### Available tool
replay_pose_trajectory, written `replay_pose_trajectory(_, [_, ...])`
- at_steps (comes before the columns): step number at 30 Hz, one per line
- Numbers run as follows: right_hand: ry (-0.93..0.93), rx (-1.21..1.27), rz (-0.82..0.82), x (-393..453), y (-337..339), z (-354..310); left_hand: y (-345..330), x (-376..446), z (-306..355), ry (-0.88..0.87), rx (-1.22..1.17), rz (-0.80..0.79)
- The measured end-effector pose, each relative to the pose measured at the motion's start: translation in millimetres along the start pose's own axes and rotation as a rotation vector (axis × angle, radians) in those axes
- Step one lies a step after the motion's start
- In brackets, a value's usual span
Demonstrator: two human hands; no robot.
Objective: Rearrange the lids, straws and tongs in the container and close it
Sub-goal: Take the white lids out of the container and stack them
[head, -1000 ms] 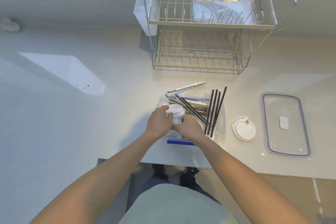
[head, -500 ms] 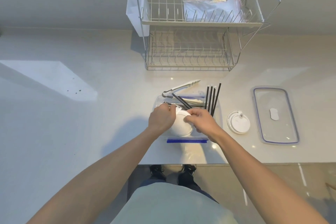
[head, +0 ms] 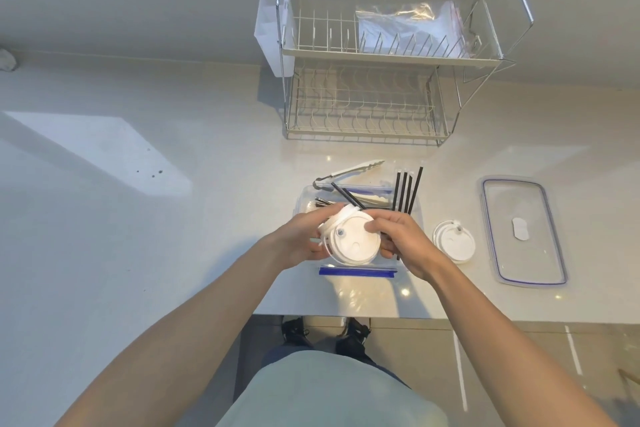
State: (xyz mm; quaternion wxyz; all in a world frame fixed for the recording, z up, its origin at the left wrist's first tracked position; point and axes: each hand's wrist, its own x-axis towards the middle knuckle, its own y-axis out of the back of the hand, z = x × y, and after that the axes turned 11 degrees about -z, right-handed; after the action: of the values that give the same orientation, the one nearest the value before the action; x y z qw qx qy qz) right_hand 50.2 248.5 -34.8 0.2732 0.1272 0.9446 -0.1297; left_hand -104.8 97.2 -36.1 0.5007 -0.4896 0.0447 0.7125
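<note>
A clear plastic container (head: 417, 218) with blue clips sits near the counter's front edge. Over it, my left hand (head: 301, 236) and my right hand (head: 401, 239) both hold a stack of white round cup lids (head: 351, 239), its flat face tilted up toward me. Several black straws (head: 407, 189) lean out of the container's far right side, and my right hand's fingers also touch one straw. White tongs (head: 349, 172) rest across the container's far rim. One more white lid (head: 453, 242) lies on the counter to the right. The container's clear cover (head: 523, 229) lies further right.
A two-tier wire dish rack (head: 374, 55) stands at the back against the wall, with a clear zip bag (head: 408, 24) on its upper shelf. The counter's front edge runs just below the container. My shoes and the floor show below.
The lid stack has been turned from lying low in the container to facing up toward me, held higher between both hands. My view shifted slightly.
</note>
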Motion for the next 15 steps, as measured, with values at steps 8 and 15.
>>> replay_pose_trajectory(8, [-0.025, 0.045, 0.071, -18.6, 20.9, -5.4, 0.0, 3.7, -5.1, -0.287, -0.252, 0.053])
replay_pose_trajectory(15, [0.108, 0.354, 0.284, -36.4, 45.5, -6.9, -2.9, 2.0, 7.1, -0.357, -0.21, 0.159])
